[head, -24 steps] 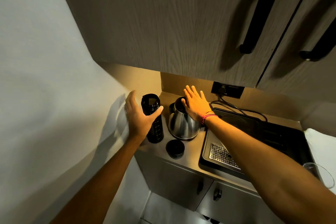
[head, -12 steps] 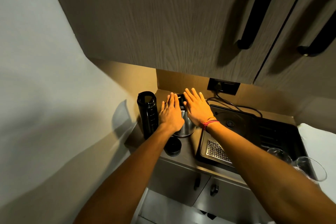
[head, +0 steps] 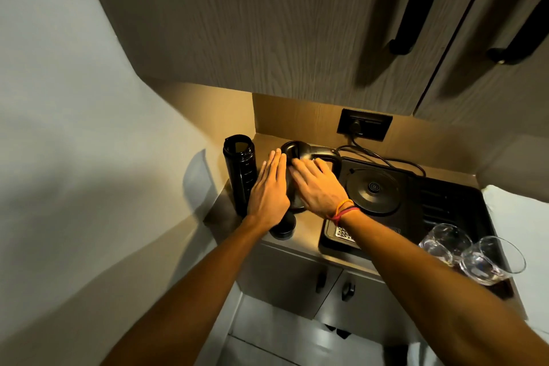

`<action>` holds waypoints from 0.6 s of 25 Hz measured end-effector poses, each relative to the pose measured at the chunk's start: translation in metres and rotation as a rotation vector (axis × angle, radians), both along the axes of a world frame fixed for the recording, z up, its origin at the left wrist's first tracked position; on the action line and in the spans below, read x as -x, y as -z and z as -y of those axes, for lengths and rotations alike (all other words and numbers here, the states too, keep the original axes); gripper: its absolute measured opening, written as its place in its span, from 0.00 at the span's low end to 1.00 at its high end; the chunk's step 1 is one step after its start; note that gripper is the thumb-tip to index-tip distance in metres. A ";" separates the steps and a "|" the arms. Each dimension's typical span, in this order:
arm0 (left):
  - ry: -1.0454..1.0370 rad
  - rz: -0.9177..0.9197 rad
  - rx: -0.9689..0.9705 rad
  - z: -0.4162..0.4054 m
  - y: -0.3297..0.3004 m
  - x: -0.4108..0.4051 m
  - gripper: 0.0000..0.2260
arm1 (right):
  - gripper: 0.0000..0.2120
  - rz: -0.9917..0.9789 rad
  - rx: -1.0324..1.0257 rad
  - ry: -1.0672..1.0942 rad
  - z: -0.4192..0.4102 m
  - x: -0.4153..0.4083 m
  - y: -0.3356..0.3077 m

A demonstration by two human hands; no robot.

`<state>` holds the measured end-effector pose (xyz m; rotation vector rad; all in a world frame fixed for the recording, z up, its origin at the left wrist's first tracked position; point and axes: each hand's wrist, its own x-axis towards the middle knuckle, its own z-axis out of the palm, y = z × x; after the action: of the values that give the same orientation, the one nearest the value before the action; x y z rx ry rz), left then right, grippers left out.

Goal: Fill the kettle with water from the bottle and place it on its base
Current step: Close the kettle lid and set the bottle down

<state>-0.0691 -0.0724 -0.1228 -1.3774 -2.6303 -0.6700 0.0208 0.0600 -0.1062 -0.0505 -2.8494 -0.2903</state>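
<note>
The kettle [head: 300,157] stands on the counter [head: 306,235], between the bottle [head: 240,175] and its round base [head: 372,189] — not yet on the base. It looks to be of steel, so stiff and smooth, perhaps slippery at the body; if filled, it will be heavy. The black handle at its top is, I think, the safest place to hold. The left hand [head: 269,190] lies flat and open against its side, the right hand [head: 319,184] open over the body, neither gripping. The bottle is uncapped; its cap [head: 283,230] lies near the counter's edge.
</note>
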 end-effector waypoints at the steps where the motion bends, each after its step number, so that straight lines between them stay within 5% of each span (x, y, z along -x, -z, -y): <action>1: -0.003 -0.014 -0.042 0.012 0.010 -0.003 0.34 | 0.20 0.020 -0.013 -0.088 0.009 -0.009 0.011; 9: -0.011 -0.134 0.006 0.090 0.074 -0.017 0.23 | 0.36 0.499 0.153 -0.066 0.056 -0.003 0.069; 11: -0.100 -0.095 0.029 0.102 0.074 -0.013 0.24 | 0.36 0.444 0.222 -0.048 0.060 -0.003 0.064; 15: -0.261 -0.019 0.000 0.119 0.063 0.008 0.29 | 0.34 0.014 0.207 -0.066 0.055 0.000 0.026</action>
<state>-0.0770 -0.1911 -0.1855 -1.0069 -2.7256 -0.6177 0.0211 0.0052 -0.1317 0.0049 -2.8774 0.0184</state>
